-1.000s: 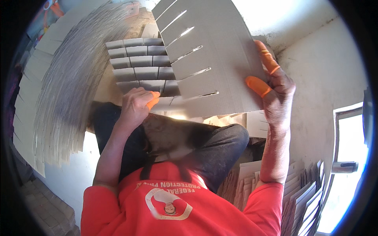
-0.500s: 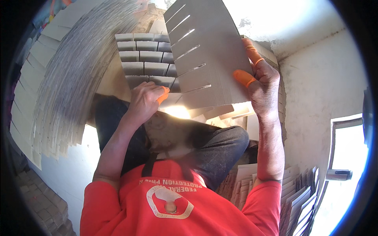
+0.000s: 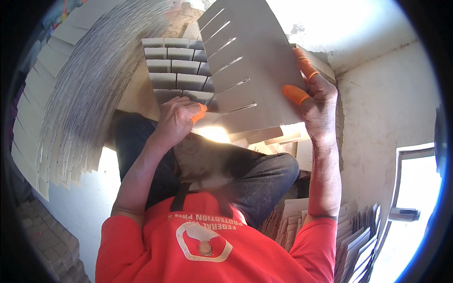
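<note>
My right hand point(image 3: 317, 96), with orange finger covers on thumb and fingers, is closed on the right edge of a big grey-brown cardboard sheet point(image 3: 271, 80). That sheet is tilted, and several parallel slots are cut in from its left side. Beside it stands a cardboard divider grid point(image 3: 185, 67) made of crossed strips with several rectangular cells. My left hand point(image 3: 175, 121) is closed at the near end of this grid, its thumb in an orange cover. Its fingertips are hidden, but it appears to grip the grid. The sheet's left edge overlaps the grid's right side.
A tall curved stack of cardboard strips point(image 3: 94, 80) fills the left. More cardboard sheets point(image 3: 356, 245) lean at the lower right, below a bright window point(image 3: 415, 188). Folded legs point(image 3: 264, 177) in dark trousers lie under the work. Finished-looking grids point(image 3: 47, 236) are piled at lower left.
Both hands keep their hold. The sheet and the grid sit slightly farther right in the picture, with almost no change between them.
</note>
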A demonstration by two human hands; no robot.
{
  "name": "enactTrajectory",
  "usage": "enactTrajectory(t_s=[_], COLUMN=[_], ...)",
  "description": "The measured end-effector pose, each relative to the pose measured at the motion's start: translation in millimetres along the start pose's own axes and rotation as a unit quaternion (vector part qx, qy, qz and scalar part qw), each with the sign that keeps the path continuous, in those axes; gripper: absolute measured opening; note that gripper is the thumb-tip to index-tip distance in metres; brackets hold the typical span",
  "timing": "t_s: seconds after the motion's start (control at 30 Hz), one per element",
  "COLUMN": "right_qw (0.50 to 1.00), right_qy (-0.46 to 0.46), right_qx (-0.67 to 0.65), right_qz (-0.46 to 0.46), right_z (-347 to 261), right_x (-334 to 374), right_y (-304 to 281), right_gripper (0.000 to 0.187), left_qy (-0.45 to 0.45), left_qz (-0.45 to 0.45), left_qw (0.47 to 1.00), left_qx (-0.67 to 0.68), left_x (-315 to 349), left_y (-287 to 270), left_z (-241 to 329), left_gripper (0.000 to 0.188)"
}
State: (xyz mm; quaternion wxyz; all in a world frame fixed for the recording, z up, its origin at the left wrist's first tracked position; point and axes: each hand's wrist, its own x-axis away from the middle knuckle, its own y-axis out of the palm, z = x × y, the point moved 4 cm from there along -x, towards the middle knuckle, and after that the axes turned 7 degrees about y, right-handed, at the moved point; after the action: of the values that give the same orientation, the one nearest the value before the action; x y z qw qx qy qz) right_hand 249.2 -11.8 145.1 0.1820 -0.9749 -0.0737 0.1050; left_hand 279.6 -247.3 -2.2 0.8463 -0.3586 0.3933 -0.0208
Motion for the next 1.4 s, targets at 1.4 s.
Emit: enactTrajectory(t_s=[1.4], right_qw=[0.936], right_qy=[0.240], right_qx=[-0.211], right_qz=[-0.144], right_z=[68], right_x=[-12], right_y=[71], right_gripper=[0.058], left_qy=[0.008], left_qz=[-0.035], left_qw=[0.999], left_qx=[0.006], left_x=[-2], left_y=[13], left_z=[-1], left_gripper=[0.016])
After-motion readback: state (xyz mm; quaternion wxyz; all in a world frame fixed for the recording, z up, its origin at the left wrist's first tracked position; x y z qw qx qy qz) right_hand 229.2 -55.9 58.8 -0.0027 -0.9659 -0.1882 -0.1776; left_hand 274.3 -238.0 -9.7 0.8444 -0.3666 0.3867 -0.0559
